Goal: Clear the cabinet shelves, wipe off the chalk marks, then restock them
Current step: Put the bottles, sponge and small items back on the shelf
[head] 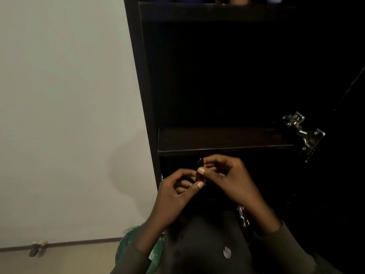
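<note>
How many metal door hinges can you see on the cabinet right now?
2. One hinge is at the right end of the middle shelf. A second hinge shows lower down, partly hidden behind the right hand. Others may be hidden in the dark.
</note>
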Available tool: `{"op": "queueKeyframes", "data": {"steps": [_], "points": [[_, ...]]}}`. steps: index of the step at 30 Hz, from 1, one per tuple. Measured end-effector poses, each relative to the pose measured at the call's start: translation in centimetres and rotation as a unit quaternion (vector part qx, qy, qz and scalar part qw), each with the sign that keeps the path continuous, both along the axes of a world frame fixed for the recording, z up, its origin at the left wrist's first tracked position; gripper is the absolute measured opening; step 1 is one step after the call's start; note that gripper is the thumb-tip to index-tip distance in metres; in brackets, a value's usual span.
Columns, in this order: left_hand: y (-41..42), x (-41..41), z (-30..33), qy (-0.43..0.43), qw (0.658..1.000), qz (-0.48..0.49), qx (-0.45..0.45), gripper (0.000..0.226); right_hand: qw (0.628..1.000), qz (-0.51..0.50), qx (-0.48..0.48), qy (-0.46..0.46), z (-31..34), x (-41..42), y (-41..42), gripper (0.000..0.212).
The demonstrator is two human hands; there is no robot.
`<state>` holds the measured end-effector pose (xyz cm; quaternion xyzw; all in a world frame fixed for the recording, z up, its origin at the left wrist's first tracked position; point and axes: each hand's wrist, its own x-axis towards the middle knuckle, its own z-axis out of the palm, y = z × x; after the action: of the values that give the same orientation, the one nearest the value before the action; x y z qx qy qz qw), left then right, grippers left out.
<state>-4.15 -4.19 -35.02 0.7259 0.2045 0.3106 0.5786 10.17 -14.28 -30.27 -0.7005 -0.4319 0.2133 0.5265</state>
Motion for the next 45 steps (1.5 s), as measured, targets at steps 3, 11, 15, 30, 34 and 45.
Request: {"op": "queueKeyframes", "data": {"steps": [3,11,15,30,34,45], "points": [[-0.1,0.2,4.9,-0.05,0.998,0.009,0.042,0.023,0.998,0.013,0.044,-0.05,5.5,0.0,-0.7,0.025],[-1.0,2.0,16.6,-0.181,0.972,0.06,0.139,0.025,0.975,0.039,0.177,-0.13,18.2,0.4,-1.5,0.026],[-1.0,2.9,21.8,-0.204,0.954,0.06,0.213,0.025,0.963,0.021,0.218,-0.159,22.6,0.9,-1.3,0.026],[1.9,6.7,34.5,-0.164,0.914,0.072,0.365,0.023,0.938,-0.169,0.213,-0.217,33.6,6.7,-1.0,0.031],[2.3,6.8,34.4,-0.167,0.915,0.086,0.358,0.019,0.936,-0.244,0.13,-0.217,33.7,9.5,-0.4,0.035],[2.4,6.5,34.1,-0.149,0.919,0.089,0.355,0.019,0.926,-0.285,0.036,-0.244,32.2,13.4,1.8,0.035]]}}
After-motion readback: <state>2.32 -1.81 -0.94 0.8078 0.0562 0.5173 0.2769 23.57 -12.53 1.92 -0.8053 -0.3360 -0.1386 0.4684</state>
